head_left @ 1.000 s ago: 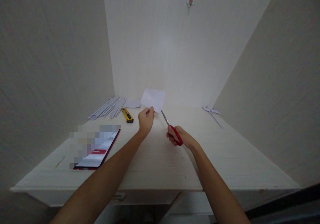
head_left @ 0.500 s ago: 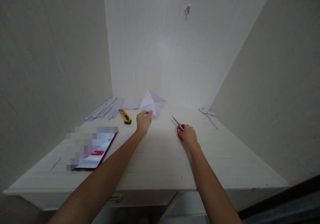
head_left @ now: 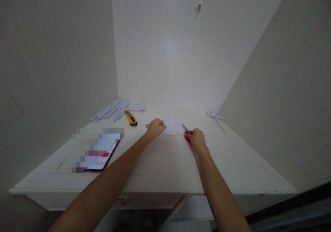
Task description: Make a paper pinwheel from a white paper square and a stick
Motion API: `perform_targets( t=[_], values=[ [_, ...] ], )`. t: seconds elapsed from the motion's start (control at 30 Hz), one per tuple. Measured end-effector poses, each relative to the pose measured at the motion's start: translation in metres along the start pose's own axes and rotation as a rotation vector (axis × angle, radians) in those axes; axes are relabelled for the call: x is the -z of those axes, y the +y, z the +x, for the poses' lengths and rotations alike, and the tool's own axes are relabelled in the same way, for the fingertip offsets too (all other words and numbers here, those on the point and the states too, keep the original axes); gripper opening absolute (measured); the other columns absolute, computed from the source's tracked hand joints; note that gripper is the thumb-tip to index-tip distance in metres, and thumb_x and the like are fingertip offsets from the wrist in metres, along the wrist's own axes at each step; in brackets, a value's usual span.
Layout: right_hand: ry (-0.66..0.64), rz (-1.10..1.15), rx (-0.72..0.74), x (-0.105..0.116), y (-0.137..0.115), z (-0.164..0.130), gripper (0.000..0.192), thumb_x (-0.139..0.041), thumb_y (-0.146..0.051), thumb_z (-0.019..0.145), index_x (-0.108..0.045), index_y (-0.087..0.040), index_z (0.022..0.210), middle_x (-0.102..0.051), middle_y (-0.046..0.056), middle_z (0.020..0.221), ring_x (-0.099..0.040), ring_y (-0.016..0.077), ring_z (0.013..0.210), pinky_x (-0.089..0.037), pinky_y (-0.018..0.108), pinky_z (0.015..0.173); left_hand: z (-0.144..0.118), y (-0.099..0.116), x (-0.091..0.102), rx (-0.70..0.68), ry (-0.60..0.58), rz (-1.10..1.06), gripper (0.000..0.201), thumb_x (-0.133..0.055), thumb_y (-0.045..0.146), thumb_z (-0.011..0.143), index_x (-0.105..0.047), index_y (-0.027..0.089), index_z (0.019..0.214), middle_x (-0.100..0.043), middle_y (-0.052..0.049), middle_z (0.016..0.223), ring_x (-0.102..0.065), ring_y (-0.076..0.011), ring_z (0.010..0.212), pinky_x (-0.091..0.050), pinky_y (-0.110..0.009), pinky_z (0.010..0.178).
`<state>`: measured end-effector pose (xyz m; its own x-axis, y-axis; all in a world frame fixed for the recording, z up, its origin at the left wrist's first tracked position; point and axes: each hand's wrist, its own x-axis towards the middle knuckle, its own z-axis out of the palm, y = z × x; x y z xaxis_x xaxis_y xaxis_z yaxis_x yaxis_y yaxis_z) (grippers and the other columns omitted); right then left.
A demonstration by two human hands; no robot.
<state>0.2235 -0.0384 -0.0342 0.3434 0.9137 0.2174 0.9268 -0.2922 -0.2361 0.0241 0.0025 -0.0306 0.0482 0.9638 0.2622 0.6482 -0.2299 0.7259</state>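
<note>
My left hand [head_left: 155, 127] rests on the desk [head_left: 165, 166] and pinches the left edge of a creased white paper square [head_left: 172, 127], which lies flat on the desktop. Just right of the paper, my right hand [head_left: 198, 139] covers the red handles of a pair of scissors [head_left: 186, 131]. The scissors lie on the desk with their blades pointing away to the upper left, tips close to the paper's right edge.
A yellow utility knife [head_left: 131, 118] lies left of my left hand. Behind it are a bundle of rolled paper sticks [head_left: 111, 109] and a small white sheet [head_left: 137, 106]. A phone [head_left: 99, 156] sits at front left. A paper pinwheel [head_left: 217, 118] lies at back right. Walls enclose three sides.
My left hand lowered the paper from held up in the air down flat onto the desk. My right hand set the scissors down on the desk to the right.
</note>
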Motion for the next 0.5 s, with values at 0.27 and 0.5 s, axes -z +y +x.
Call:
perform_targets(
  t=[0.27,0.5],
  values=[
    [0.088,-0.063,0.068,-0.009,0.002,0.003,0.028,-0.055,-0.028,0.076,-0.063,-0.004,0.09,-0.061,0.022,0.092,-0.058,0.0281,0.089,-0.041,0.034,0.073,0.002,-0.018,-0.001,0.069,-0.032,0.322,0.02,-0.051,0.018,0.065,-0.062,0.018,0.081,-0.061,-0.011,0.096,-0.05,-0.0302,0.098,-0.031,-0.05,0.08],
    [0.215,0.253,0.442,-0.008,-0.007,0.004,0.035,-0.045,-0.008,0.074,-0.059,-0.013,0.105,-0.054,0.012,0.093,-0.053,0.0203,0.09,-0.042,0.033,0.081,0.0,-0.015,0.004,-0.221,0.09,0.303,0.031,-0.042,0.01,0.073,-0.06,0.019,0.097,-0.054,-0.01,0.107,-0.047,-0.0256,0.104,-0.034,-0.046,0.085]
  ],
)
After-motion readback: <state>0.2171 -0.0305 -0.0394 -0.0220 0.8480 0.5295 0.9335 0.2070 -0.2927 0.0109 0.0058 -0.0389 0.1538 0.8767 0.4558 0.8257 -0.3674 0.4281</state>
